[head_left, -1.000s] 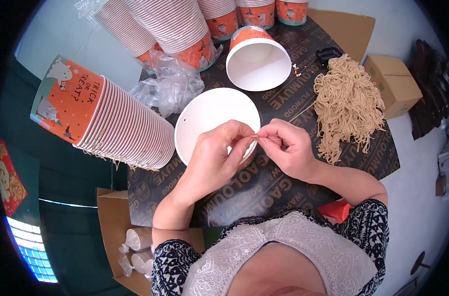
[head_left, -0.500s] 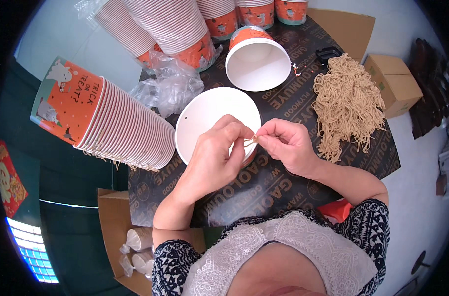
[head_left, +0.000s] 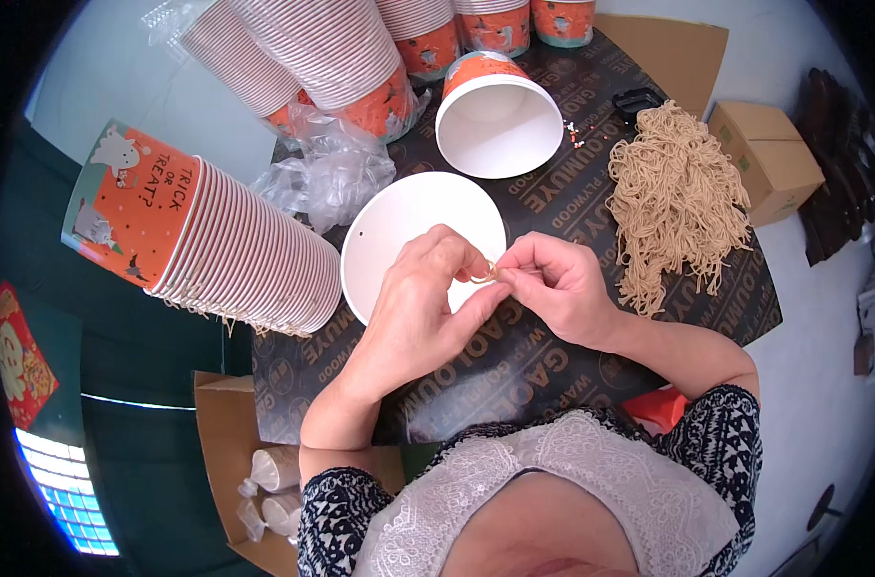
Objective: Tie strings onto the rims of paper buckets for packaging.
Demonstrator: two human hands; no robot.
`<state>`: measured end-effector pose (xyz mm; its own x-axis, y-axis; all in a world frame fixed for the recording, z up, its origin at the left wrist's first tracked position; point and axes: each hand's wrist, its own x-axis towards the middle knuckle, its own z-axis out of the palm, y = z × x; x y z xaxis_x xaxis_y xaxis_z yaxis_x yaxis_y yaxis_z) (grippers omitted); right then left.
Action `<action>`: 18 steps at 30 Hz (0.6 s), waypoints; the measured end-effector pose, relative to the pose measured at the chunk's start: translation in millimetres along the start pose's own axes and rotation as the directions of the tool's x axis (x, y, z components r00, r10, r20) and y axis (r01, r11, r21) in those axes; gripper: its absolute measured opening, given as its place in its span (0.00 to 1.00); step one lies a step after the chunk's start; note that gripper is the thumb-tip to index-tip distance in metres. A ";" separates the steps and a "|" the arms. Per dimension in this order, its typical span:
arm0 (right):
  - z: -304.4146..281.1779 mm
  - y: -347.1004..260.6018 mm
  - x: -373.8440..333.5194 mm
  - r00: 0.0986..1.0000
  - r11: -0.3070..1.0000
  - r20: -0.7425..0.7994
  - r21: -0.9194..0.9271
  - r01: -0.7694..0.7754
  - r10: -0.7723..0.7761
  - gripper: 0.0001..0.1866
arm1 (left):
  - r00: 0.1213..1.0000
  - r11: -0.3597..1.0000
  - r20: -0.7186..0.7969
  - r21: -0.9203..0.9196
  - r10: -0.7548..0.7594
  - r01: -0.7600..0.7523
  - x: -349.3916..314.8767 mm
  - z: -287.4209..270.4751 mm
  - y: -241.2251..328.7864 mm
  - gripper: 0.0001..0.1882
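My left hand (head_left: 420,303) is closed over the near right rim of a paper bucket (head_left: 404,216), white inside, with a small hole in its wall. A tan cord (head_left: 482,278) runs in a small loop between my fingers. Its one end is pinched by my right hand (head_left: 564,288), thumb against forefinger, just right of the rim. My left thumb reaches across to the right fingertips. Whether the cord passes through the bucket's wall is hidden behind my hands.
A nested stack of orange printed buckets (head_left: 250,255) leans at left, cords hanging from its rims. Crumpled plastic (head_left: 327,178) lies behind. Another bucket (head_left: 500,130) rests on its side. A pile of tan cords (head_left: 678,192) lies right on the dark table (head_left: 437,404). More stacks (head_left: 370,106) stand far back.
My left thumb has stretched out toward the right fingertips, and the cord now bends into a small loop. The bucket has stayed nearly in place.
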<state>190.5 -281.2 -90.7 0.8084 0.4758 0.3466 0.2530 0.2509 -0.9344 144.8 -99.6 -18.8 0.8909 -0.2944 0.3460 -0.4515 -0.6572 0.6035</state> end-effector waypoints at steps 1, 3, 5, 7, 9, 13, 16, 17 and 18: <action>0.1 -0.2 -0.1 1.000 1.000 -0.001 -0.020 0.012 -0.012 0.03 | 1.000 0.999 -0.003 0.031 0.023 -0.022 0.4 1.0 -1.4 0.08; -0.6 0.1 -0.2 1.000 0.999 0.004 -0.031 0.020 -0.020 0.03 | 0.999 0.997 -0.005 0.061 0.046 -0.045 0.7 2.0 -2.6 0.07; -2.4 -1.2 1.2 1.000 0.999 0.012 -0.041 0.027 -0.027 0.03 | 0.999 0.998 -0.014 0.042 0.042 -0.042 0.5 2.2 -3.3 0.05; -6.4 -7.7 5.1 0.988 0.957 -0.025 -0.255 0.138 -0.150 0.02 | 1.000 0.999 -0.021 0.032 0.022 -0.022 -0.6 2.0 -5.3 0.04; -15.1 -6.3 11.9 0.944 0.884 -0.055 -0.372 0.282 -0.325 0.02 | 1.000 1.000 -0.029 0.024 0.002 -0.001 -1.7 1.4 -5.8 0.04; -34.7 -4.2 19.8 0.893 0.792 -0.099 -0.512 0.333 -0.440 0.08 | 1.000 1.000 -0.026 0.014 0.011 -0.011 -1.1 1.4 -4.9 0.04; -41.6 -4.4 27.4 0.874 0.787 -0.180 -0.542 0.294 -0.451 0.15 | 1.000 1.000 -0.004 0.019 0.000 0.000 -1.3 0.9 -5.0 0.03; -47.1 -0.5 29.6 0.869 0.757 -0.166 -0.583 0.294 -0.466 0.17 | 1.000 1.000 0.012 0.020 -0.013 0.013 -1.7 0.9 -4.7 0.03; -51.0 1.9 32.1 0.864 0.726 -0.151 -0.622 0.293 -0.479 0.20 | 1.000 1.000 0.013 0.021 -0.015 0.014 -1.6 0.8 -3.7 0.03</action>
<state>244.1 -308.4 -85.5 0.6580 0.1634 0.7350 0.7515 -0.2028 -0.6277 145.0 -97.2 -22.2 0.8980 -0.2935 0.3279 -0.4375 -0.6756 0.5935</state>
